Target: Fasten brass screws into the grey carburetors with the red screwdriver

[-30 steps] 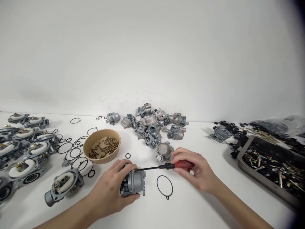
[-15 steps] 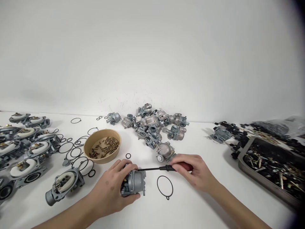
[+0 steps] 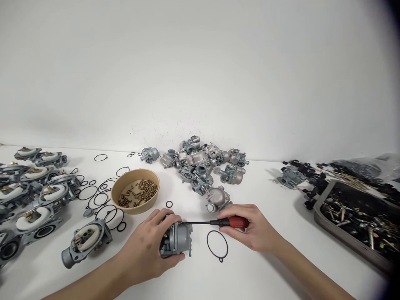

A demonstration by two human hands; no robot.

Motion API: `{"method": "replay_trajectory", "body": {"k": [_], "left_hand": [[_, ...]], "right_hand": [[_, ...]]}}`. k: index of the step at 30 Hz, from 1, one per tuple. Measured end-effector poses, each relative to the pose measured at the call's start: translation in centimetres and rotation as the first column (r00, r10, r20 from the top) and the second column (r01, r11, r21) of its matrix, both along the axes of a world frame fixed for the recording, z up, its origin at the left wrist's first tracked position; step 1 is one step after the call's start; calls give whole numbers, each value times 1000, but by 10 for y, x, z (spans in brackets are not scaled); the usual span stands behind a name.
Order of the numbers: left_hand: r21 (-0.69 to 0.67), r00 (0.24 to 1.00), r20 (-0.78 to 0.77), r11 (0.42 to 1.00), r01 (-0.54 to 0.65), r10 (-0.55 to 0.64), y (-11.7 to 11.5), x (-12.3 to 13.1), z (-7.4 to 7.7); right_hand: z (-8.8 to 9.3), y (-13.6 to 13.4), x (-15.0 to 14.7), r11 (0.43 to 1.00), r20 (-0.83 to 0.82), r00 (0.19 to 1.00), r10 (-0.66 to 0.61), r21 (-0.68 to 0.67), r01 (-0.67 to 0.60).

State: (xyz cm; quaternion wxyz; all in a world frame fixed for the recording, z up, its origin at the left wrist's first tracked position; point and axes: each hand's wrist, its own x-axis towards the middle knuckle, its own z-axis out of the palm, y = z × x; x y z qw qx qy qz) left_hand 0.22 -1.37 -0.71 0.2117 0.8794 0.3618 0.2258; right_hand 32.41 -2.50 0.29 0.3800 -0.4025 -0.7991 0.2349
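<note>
My left hand (image 3: pixel 153 243) is wrapped round a grey metal carburetor (image 3: pixel 182 239), lying on its side with its bowl facing right. A screwdriver (image 3: pixel 237 222) with a red and black handle is held in my right hand (image 3: pixel 254 229). Its shaft lies level, and the tip meets the carburetor's upper edge beside my left index finger. The screw under the tip is too small to make out. Just below the screwdriver, a black rubber gasket ring (image 3: pixel 217 246) rests on the white table.
A tan bowl (image 3: pixel 115 199) holds many small brass screws. Carburetors with white floats (image 3: pixel 86 241) stand at left among black O-rings (image 3: pixel 88 193). More carburetors (image 3: pixel 200 158) are heaped at the back middle. A metal tray (image 3: pixel 325 218) of mixed small parts stands at right.
My right hand's fingers have shifted forward along the screwdriver's handle, showing more of its red grip. The carburetor stays in my left hand, and the tip stays at its edge.
</note>
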Motion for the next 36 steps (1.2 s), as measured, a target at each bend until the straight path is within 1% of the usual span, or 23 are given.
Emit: {"method": "replay_trajectory", "body": {"k": [8, 18, 26, 36], "left_hand": [[-2, 1000, 8, 1000, 2, -2, 0, 0, 0], [9, 1000, 4, 1000, 2, -2, 0, 0, -1], [22, 1000, 16, 1000, 6, -6, 0, 0, -3], [-2, 1000, 3, 1000, 7, -7, 0, -1, -2]], "right_hand": [[0, 1, 4, 1000, 8, 1000, -9, -17, 9], [9, 1, 5, 1000, 38, 999, -6, -13, 6], [4, 1, 6, 1000, -10, 1000, 0, -2, 0], [6, 1, 6, 1000, 44, 999, -1, -12, 1]]}}
